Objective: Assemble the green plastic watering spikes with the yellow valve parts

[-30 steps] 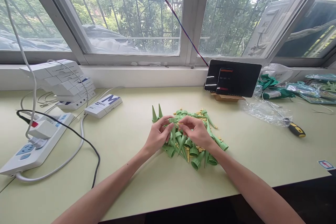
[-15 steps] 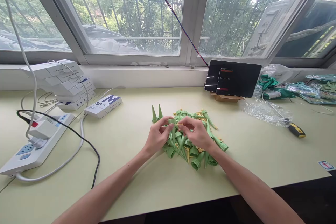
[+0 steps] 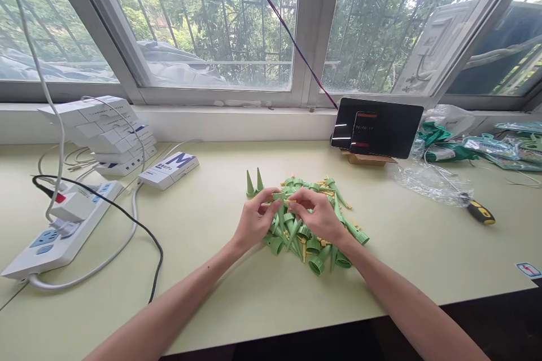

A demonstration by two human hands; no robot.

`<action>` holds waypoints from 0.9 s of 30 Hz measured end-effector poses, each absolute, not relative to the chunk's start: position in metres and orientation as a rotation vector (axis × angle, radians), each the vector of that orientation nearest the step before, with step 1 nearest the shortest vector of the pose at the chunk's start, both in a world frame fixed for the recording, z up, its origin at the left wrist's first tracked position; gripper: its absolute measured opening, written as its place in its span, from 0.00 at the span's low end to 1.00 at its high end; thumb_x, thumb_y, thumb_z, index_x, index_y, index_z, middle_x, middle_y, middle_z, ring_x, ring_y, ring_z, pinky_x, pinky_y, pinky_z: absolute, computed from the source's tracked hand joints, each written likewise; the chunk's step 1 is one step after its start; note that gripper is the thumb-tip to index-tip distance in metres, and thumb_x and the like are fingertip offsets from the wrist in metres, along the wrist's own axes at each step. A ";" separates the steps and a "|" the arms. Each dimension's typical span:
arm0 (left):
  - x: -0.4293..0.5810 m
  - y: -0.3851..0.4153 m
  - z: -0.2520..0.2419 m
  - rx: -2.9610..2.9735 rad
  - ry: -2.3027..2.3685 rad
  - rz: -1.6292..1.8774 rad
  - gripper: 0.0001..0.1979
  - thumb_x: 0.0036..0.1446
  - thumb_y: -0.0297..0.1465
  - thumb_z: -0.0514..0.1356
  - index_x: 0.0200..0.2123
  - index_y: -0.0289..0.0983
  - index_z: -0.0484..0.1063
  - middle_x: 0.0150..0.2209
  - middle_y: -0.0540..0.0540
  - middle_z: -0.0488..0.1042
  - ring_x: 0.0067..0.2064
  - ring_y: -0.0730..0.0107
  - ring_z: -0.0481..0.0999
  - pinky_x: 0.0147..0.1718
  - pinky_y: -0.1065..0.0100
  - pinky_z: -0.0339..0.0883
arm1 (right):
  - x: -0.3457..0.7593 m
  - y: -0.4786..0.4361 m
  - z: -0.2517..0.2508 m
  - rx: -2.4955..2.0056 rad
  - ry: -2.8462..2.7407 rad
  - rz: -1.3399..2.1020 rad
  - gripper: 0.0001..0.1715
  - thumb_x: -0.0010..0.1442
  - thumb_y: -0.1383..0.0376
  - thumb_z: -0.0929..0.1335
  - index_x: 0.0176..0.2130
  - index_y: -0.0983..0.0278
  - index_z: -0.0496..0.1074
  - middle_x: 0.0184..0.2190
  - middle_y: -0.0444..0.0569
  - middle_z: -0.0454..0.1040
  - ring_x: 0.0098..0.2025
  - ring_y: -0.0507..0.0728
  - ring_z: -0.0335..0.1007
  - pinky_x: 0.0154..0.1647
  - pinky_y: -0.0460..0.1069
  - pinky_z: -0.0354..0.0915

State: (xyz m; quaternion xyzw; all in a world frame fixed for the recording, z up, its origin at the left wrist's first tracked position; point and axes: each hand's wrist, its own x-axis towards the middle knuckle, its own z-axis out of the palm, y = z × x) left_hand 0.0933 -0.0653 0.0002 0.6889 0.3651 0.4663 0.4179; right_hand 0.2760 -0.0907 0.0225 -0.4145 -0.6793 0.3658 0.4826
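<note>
Gripping a green plastic cone (image 3: 280, 216) by its collar (image 3: 278, 197) in the left hand (image 3: 254, 220), tip downward, over a loose pile (image 3: 314, 246) of green cones (image 3: 315, 264) and yellow pegs (image 3: 304, 252) on the counter (image 3: 254, 304). Pinching a small yellow peg (image 3: 291, 201) between thumb and fingers of the right hand (image 3: 319, 215), just beside that collar. Beyond the left hand, two upright green cones (image 3: 249, 183).

Phone (image 3: 364, 138) before the tablet (image 3: 398, 130): display "00:00", trailing digits blurred. White box (image 3: 169, 171) left of tablet: blue "M". Sticker (image 3: 528, 269) right of tablet: red symbol, unclear.
</note>
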 end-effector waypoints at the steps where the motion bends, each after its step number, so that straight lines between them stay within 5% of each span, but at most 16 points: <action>1: 0.093 -0.065 0.000 1.717 0.915 1.170 0.15 0.62 0.41 0.58 0.47 0.38 0.69 0.27 0.53 0.61 0.19 0.82 0.58 0.14 0.77 0.53 | 0.276 -0.091 0.022 -1.006 -1.648 0.906 0.11 0.62 0.57 0.68 0.35 0.63 0.72 0.25 0.45 0.73 0.24 0.51 0.66 0.27 0.47 0.64; 8: 0.094 -0.068 0.003 1.746 0.910 1.161 0.13 0.62 0.39 0.58 0.47 0.39 0.69 0.28 0.53 0.60 0.19 0.83 0.57 0.15 0.77 0.52 | 0.279 -0.086 0.024 -0.951 -1.507 1.243 0.15 0.59 0.55 0.71 0.35 0.64 0.69 0.25 0.45 0.74 0.20 0.49 0.63 0.21 0.46 0.62; 17: 0.094 -0.066 0.003 1.734 0.918 1.171 0.14 0.62 0.40 0.58 0.46 0.38 0.69 0.27 0.54 0.60 0.19 0.83 0.57 0.15 0.76 0.52 | 0.278 -0.089 0.021 -0.989 -1.626 0.957 0.13 0.61 0.55 0.69 0.34 0.63 0.71 0.23 0.43 0.70 0.24 0.51 0.65 0.27 0.47 0.64; 27: 0.095 -0.069 0.006 1.729 0.897 1.173 0.14 0.61 0.41 0.59 0.45 0.39 0.70 0.26 0.54 0.59 0.19 0.82 0.57 0.15 0.77 0.53 | 0.279 -0.088 0.025 -0.944 -1.534 1.208 0.17 0.59 0.52 0.70 0.35 0.63 0.67 0.25 0.44 0.72 0.21 0.50 0.64 0.23 0.47 0.64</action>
